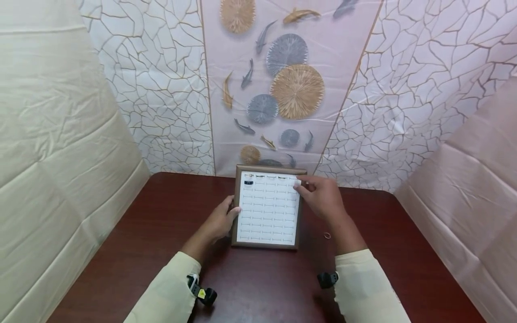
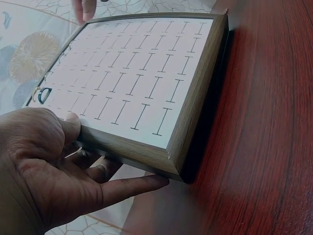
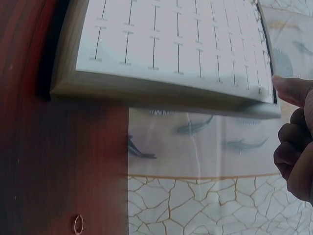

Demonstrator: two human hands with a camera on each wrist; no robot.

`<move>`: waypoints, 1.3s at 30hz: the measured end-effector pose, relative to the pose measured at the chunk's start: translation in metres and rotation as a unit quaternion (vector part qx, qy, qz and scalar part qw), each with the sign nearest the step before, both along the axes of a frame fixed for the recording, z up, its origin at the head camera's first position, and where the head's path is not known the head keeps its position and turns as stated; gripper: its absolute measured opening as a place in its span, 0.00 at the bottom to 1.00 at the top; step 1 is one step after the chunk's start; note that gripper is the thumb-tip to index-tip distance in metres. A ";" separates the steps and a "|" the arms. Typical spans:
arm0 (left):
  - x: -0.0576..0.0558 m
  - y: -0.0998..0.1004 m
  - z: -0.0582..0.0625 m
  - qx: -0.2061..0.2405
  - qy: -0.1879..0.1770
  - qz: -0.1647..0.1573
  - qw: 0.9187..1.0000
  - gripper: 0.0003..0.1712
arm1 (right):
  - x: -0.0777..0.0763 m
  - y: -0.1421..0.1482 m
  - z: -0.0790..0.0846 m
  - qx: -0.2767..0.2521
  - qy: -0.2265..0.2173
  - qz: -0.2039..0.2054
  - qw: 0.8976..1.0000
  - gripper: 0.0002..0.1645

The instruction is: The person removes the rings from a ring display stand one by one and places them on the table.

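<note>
A wood-framed board [image 1: 268,220] with a white face and rows of slits stands tilted on the table. Several rings sit in its top row, and a dark ring [image 1: 248,183] fills the first slit of the second row. My left hand [image 1: 221,220] grips the board's left edge, thumb on the front and fingers behind. At the upper right corner, my right hand [image 1: 322,197] has its thumb and index fingertips against the face near the top row's last slit, with the other fingers curled. Anything between those fingertips is hidden.
A loose ring [image 1: 327,235] lies on the dark red table [image 1: 258,287], right of the board. Behind the table hangs a patterned cloth [image 1: 169,98] with fish and round shapes. Pale cloth walls [image 1: 44,148] rise on both sides.
</note>
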State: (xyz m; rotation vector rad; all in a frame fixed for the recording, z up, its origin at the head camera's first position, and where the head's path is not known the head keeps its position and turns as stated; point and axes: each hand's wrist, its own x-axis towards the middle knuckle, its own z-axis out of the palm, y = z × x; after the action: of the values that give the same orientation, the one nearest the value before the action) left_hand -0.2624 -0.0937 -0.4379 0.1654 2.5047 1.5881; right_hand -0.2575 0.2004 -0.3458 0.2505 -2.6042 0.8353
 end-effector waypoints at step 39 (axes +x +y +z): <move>0.000 0.001 -0.001 -0.011 0.021 0.007 1.000 0.34 | -0.022 -0.040 -0.006 0.004 0.063 0.003 0.998 0.07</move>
State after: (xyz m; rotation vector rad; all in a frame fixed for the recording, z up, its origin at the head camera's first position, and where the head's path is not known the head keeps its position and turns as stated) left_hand -0.2624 -0.0928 -0.4392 0.1786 2.5594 1.5774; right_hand -0.2792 0.1601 -0.3519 0.3034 -2.4907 0.7862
